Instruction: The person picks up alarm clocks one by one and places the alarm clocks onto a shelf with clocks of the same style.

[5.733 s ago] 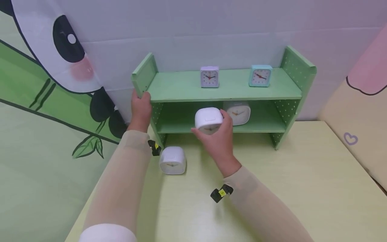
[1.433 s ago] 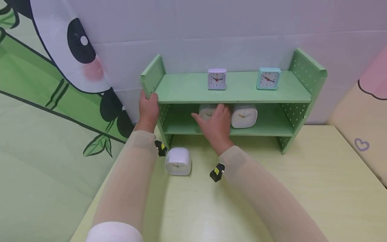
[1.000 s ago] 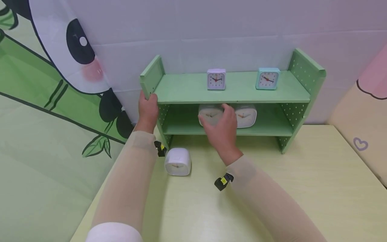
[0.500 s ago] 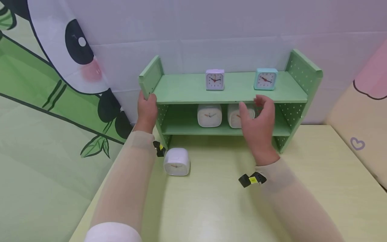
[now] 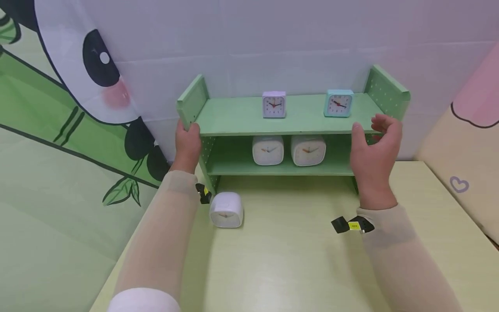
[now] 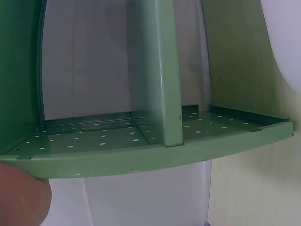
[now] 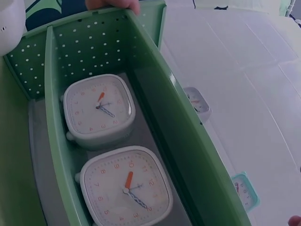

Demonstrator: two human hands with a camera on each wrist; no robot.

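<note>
My left hand (image 5: 187, 146) grips the left side panel of a green two-tier shelf (image 5: 234, 119); in the left wrist view only part of the hand (image 6: 22, 195) shows at its edge. Two white alarm clocks (image 5: 268, 151) (image 7: 126, 186) stand side by side on the lower tier. A third white alarm clock (image 5: 226, 210) sits on the table by the shelf's left foot. Holding nothing, my right hand (image 5: 376, 160) is raised before the shelf's right end, fingers loosely bent. Whether it touches the panel I cannot tell.
On the upper tier stand a small lilac clock (image 5: 274, 105) and a small teal clock (image 5: 338, 103). The shelf rests on a pale wooden table (image 5: 280, 251), with a cloth-covered wall (image 5: 288, 47) behind and printed cloth at both sides.
My right hand set a white clock on the lower tier, let go and moved right to the shelf's right end. My left hand has stayed on the left panel.
</note>
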